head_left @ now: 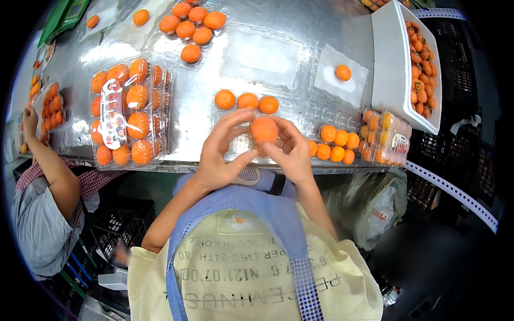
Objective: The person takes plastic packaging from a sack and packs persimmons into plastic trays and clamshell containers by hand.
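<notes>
An orange fruit (264, 130) is held up over the metal table's front edge, between the fingers of my right hand (292, 150). My left hand (223, 151) is beside it on the left, fingers curved and apart, thumb and forefinger spread; nothing shows in its grasp. Behind my hands, a clear plastic tray (217, 114) holds a row of three orange fruits (247, 100). More fruit in that tray is partly hidden by my hands. On the right, another clear tray (316, 128) has several smaller orange fruits (337, 154) in it.
Filled, closed packs (128, 125) are stacked left; others (391, 140) stand right. A white foam box (381, 59) of fruit is at the back right. Lined trays (261, 56) and loose fruits (186, 30) lie farther back. Another person's arm (53, 171) is at the far left.
</notes>
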Tool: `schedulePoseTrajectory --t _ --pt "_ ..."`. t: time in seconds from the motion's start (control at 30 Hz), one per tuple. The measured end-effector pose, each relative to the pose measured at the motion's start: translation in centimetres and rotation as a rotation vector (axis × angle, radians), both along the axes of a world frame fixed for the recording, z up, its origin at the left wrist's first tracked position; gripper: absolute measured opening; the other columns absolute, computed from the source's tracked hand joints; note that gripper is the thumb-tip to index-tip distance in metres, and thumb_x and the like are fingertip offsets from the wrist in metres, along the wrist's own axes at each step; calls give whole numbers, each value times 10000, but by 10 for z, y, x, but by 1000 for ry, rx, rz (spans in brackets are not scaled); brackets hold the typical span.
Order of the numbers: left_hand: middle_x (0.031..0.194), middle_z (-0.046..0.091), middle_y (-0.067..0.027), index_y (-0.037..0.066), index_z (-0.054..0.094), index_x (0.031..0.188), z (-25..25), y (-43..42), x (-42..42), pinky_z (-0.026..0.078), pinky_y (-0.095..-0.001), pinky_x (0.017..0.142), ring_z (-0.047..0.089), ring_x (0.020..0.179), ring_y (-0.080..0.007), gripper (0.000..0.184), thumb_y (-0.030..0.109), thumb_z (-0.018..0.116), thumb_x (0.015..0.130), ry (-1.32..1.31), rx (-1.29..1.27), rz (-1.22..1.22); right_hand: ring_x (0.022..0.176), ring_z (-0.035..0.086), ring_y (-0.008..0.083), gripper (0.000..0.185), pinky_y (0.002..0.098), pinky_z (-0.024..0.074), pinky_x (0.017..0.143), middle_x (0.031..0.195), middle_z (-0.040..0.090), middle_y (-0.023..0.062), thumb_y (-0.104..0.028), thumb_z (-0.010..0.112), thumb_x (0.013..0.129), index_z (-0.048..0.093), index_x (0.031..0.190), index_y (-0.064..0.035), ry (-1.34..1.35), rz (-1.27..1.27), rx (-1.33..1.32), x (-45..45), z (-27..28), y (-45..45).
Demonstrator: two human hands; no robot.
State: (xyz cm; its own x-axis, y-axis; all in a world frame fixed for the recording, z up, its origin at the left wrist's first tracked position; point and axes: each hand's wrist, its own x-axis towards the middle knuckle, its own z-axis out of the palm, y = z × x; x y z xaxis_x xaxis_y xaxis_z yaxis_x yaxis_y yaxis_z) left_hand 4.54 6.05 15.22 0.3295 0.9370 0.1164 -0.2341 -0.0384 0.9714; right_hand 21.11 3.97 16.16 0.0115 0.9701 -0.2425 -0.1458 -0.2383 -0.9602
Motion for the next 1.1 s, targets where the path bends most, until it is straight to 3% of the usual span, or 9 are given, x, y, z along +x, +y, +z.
schedulePoseTrajectory --t 0.1,0.33,0.4,0.47,0.5,0.63,0.73,0.93,1.1 --pt "1314 396 -139 9 409 1283 -6 0 -3 421 -370 952 416 1222 -235 573 11 653 765 -33 -62 -33 972 583 159 469 276 502 784 1098 584 118 -87 660 800 475 1207 56 76 4 -33 3 1 -1" --pt "1214 488 -112 3 429 1242 -10 1 -6 447 -334 881 499 1093 -204 479 22 602 796 75 -212 53 972 566 145 488 281 469 811 1103 584 88 -220 603 855 466 1238 49 429 -84 -247 53 -19 2" --pt "1178 500 -99 6 452 1209 -13 1 -7 466 -310 834 522 1020 -177 428 17 594 805 51 -241 106 996 558 147 467 296 446 853 1097 588 74 -242 567 881 468 1248 30 268 -361 -171 97 -16 27" --pt "1156 505 -91 9 464 1191 -14 3 -9 473 -298 809 528 990 -163 400 11 588 811 29 -256 110 1023 554 158 412 315 432 900 1103 589 66 -256 534 904 501 1222 5 35 -562 -8 159 27 63" --pt "1146 508 -87 10 470 1182 -14 4 -9 477 -292 797 530 974 -156 385 8 585 814 28 -271 121 1040 551 165 356 318 431 924 1091 595 66 -239 535 909 529 1187 -17 145 -677 185 199 35 78" --pt "1117 519 -80 17 486 1161 -15 4 -10 486 -272 766 533 943 -139 356 -2 584 819 18 -300 141 909 607 209 343 286 520 832 960 584 161 -176 608 873 505 1054 96 6 -860 409 280 86 104" --pt "1100 531 -82 11 493 1151 -16 2 -15 483 -268 764 538 927 -136 347 -4 589 817 53 -321 211 858 610 188 332 278 530 751 996 611 127 -129 612 859 536 1112 73 -160 -660 314 236 81 89" --pt "1037 563 -89 1 514 1113 -29 -1 -32 459 -253 696 556 860 -129 297 -6 587 825 28 -353 318 706 586 106 337 227 471 641 911 656 51 -152 708 760 623 1067 -44 -669 0 -12 125 -5 27" --pt "946 590 -75 2 541 1066 -31 -3 -33 454 -246 681 561 809 -121 228 3 580 842 11 -395 309 757 557 218 392 317 463 677 878 600 80 -159 747 660 617 1014 -50 -1008 320 211 52 -19 -14"
